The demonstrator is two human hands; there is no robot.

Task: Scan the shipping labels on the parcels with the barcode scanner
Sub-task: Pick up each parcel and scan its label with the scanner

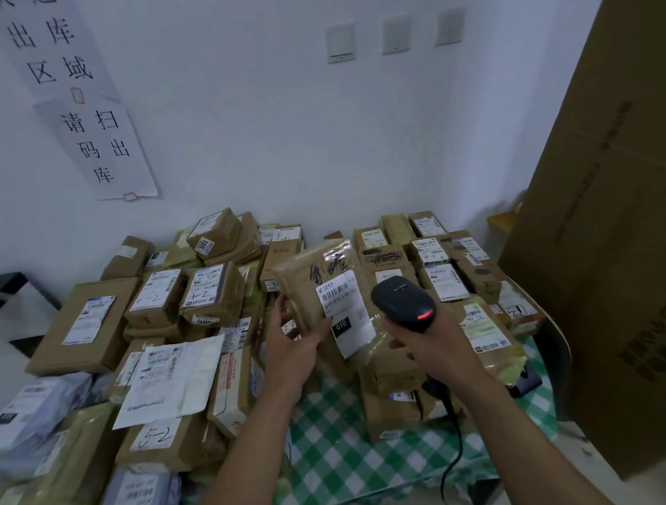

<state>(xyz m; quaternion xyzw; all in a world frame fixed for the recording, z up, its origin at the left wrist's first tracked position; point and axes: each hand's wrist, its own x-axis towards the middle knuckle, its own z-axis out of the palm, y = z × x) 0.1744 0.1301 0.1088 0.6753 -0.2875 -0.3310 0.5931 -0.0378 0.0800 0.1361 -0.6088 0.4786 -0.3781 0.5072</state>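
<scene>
Brown parcel (305, 278) was held up at frame centre, left hand (292, 344) gripping its left edge with curled fingers. Right hand (428, 348) was closed round barcode scanner (404, 304), red light lit, just beside shipping label (345, 314). Many other parcels (211, 288) lay on worktop (337, 449); how many were already scanned, could not tell.

Bare forearms (257, 435); bare hands: left hand (296, 343), right hand (422, 346).

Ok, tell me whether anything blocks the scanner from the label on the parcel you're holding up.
Nothing visible does. The scanner in the right hand sits just beside the white label on the parcel held by the left hand, whose thumb touches the label's lower left edge, clear of the barcode near its top.
</scene>
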